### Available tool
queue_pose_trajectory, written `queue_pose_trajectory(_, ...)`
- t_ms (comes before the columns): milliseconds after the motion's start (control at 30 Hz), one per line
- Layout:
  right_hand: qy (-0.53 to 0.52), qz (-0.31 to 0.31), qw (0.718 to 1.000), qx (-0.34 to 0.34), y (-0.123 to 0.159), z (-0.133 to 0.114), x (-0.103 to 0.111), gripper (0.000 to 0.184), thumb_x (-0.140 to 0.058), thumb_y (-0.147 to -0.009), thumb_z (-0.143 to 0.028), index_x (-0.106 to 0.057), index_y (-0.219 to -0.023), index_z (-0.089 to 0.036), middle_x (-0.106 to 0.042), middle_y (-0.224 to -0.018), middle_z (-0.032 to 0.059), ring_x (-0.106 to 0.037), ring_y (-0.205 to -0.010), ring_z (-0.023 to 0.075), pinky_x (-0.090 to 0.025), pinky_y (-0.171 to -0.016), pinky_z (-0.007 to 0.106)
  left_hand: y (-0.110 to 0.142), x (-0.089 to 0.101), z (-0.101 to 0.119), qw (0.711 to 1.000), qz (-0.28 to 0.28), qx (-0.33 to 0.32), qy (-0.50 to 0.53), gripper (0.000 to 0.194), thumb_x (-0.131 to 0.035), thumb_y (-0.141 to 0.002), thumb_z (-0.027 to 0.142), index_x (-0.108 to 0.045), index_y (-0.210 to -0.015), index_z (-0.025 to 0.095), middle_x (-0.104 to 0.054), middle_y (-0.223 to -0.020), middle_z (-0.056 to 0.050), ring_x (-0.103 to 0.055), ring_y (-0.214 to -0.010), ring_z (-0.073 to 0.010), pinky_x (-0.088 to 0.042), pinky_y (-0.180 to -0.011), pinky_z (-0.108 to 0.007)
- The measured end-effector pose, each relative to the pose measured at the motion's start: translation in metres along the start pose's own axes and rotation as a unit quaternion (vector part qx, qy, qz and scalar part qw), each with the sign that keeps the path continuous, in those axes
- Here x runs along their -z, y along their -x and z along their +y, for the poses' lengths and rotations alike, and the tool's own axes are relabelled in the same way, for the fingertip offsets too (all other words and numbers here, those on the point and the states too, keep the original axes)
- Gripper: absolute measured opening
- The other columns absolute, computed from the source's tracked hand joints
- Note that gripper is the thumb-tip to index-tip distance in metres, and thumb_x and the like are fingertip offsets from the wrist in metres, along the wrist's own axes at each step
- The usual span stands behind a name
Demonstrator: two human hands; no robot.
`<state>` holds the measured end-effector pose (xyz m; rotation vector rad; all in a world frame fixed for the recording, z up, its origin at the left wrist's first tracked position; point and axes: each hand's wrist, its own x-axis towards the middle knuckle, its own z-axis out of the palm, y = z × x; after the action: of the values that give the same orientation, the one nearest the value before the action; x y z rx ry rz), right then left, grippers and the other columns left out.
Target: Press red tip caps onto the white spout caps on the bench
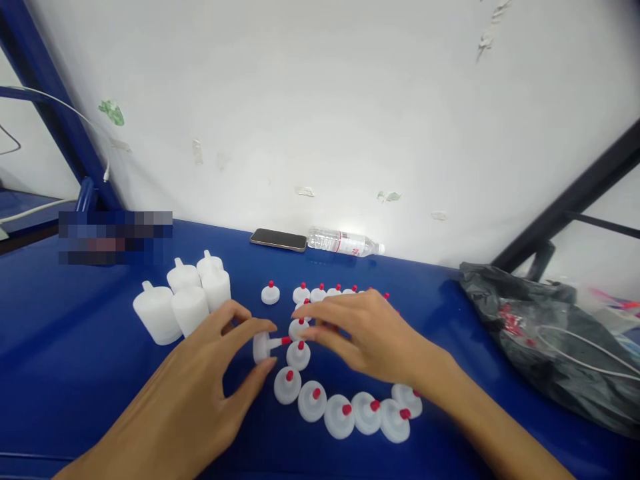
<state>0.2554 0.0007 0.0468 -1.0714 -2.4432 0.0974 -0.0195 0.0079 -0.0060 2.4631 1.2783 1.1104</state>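
Observation:
My left hand (225, 380) pinches a white nozzle cap (261, 347) between thumb and fingertips. The cap is tipped on its side, its red-tipped spout pointing right. To the right, my right hand (350, 327) hovers over a loop of similar caps on the blue table, thumb and fingers apart, with no item visible in its grasp. Its fingertips overlap one white cap (299, 356)'s neighbours in view; whether they touch is unclear. Another red-tipped cap (271, 294) stands alone beyond my left hand. Part of the loop is hidden behind my right hand.
Several white squeeze bottles (159, 317) stand at left. A phone (278, 239) and a clear plastic bottle (345, 243) lie along the wall. On the right, a dark plastic bag (525, 353) holds small red pieces. Metal frame posts flank the blue table (70, 373).

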Motion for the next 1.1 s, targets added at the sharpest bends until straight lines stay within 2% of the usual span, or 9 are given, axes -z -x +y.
queue_pose_trajectory(100, 0.034, 0.026, 0.998, -0.039, 0.002, 0.015, 0.009, 0.03, -0.057, -0.122, -0.034, -0.084, -0.127, -0.023, -0.092, -0.111, 0.0054, -0.086, -0.093, 0.0222, -0.053, -0.074, 0.031, -0.003, -0.008, -0.012, 0.999, -0.032, 0.032, -0.028, 0.041, -0.056, -0.106, 0.06, -0.085, -0.125, 0.038, -0.087, -0.11, -0.003, -0.085, -0.089, -0.0256, -0.068, -0.076, -0.036)
queue_pose_trajectory(267, 0.073, 0.035, 0.994, -0.077, 0.005, 0.032, 0.019, 0.028, -0.058, -0.12, -0.029, -0.085, -0.118, -0.021, -0.091, -0.102, 0.003, -0.08, -0.079, 0.0187, -0.048, -0.069, 0.03, -0.002, -0.018, -0.022, 0.993, -0.068, 0.077, -0.058, 0.051, -0.051, -0.106, 0.066, -0.082, -0.13, 0.034, -0.087, -0.109, -0.006, -0.084, -0.091, -0.0312, -0.064, -0.075, -0.041)
queue_pose_trajectory(467, 0.115, 0.021, 0.992, -0.05, 0.006, 0.033, 0.013, 0.028, -0.058, -0.12, -0.027, -0.084, -0.116, -0.02, -0.088, -0.092, 0.0022, -0.078, -0.076, 0.0188, -0.039, -0.063, 0.03, 0.001, -0.023, -0.035, 0.981, -0.133, 0.111, -0.09, 0.054, -0.035, -0.112, 0.061, -0.075, -0.128, 0.029, -0.082, -0.123, -0.007, -0.082, -0.09, -0.0275, -0.058, -0.072, -0.037)
queue_pose_trajectory(667, 0.142, 0.026, 0.989, -0.027, 0.008, 0.032, 0.008, 0.027, -0.058, -0.12, -0.026, -0.083, -0.114, -0.019, -0.081, -0.08, 0.0, -0.073, -0.068, 0.0173, -0.033, -0.06, 0.031, 0.005, -0.018, -0.028, 0.969, -0.154, 0.131, -0.142, 0.063, -0.035, -0.108, 0.065, -0.067, -0.147, 0.028, -0.078, -0.139, -0.012, -0.081, -0.087, -0.0323, -0.057, -0.067, -0.043)
queue_pose_trajectory(733, 0.148, 0.018, 0.988, -0.029, 0.008, 0.031, 0.009, 0.028, -0.056, -0.12, -0.027, -0.083, -0.113, -0.019, -0.081, -0.079, -0.0001, -0.071, -0.067, 0.0165, -0.031, -0.059, 0.031, 0.009, -0.011, -0.022, 0.969, -0.15, 0.127, -0.151, 0.067, -0.033, -0.108, 0.069, -0.07, -0.139, 0.024, -0.079, -0.138, -0.015, -0.081, -0.084, -0.0328, -0.06, -0.069, -0.045)
queue_pose_trajectory(833, 0.16, 0.002, 0.987, -0.034, 0.007, 0.03, 0.009, 0.032, -0.053, -0.122, -0.029, -0.082, -0.112, -0.019, -0.079, -0.078, 0.0, -0.07, -0.066, 0.0159, -0.028, -0.059, 0.031, 0.014, -0.005, -0.015, 0.971, -0.174, 0.08, -0.14, 0.063, -0.034, -0.11, 0.07, -0.078, -0.111, 0.025, -0.084, -0.115, -0.011, -0.083, -0.083, -0.0293, -0.063, -0.069, -0.041)
queue_pose_trajectory(900, 0.171, -0.006, 0.985, -0.033, 0.007, 0.03, 0.008, 0.034, -0.051, -0.122, -0.029, -0.082, -0.111, -0.018, -0.076, -0.075, 0.0, -0.067, -0.063, 0.0155, -0.027, -0.058, 0.031, 0.014, -0.006, -0.015, 0.971, -0.187, 0.052, -0.137, 0.061, -0.033, -0.113, 0.064, -0.08, -0.109, 0.026, -0.085, -0.111, -0.009, -0.084, -0.082, -0.026, -0.064, -0.068, -0.037)
queue_pose_trajectory(1033, 0.185, -0.013, 0.982, -0.026, 0.007, 0.028, 0.008, 0.036, -0.049, -0.122, -0.028, -0.082, -0.112, -0.018, -0.074, -0.074, 0.001, -0.064, -0.062, 0.0155, -0.024, -0.058, 0.032, 0.013, -0.013, -0.027, 0.971, -0.156, 0.049, -0.175, 0.065, -0.037, -0.113, 0.062, -0.074, -0.151, 0.023, -0.08, -0.148, -0.017, -0.086, -0.114, -0.0396, -0.071, -0.08, -0.048)
queue_pose_trajectory(1100, 0.182, -0.015, 0.983, -0.03, 0.007, 0.028, 0.008, 0.036, -0.048, -0.122, -0.029, -0.081, -0.112, -0.018, -0.075, -0.075, 0.0014, -0.064, -0.063, 0.0154, -0.024, -0.059, 0.032, 0.016, -0.01, -0.032, 0.973, -0.156, 0.028, -0.171, 0.063, -0.038, -0.112, 0.062, -0.078, -0.146, 0.029, -0.083, -0.145, -0.012, -0.084, -0.125, -0.041, -0.072, -0.081, -0.048)
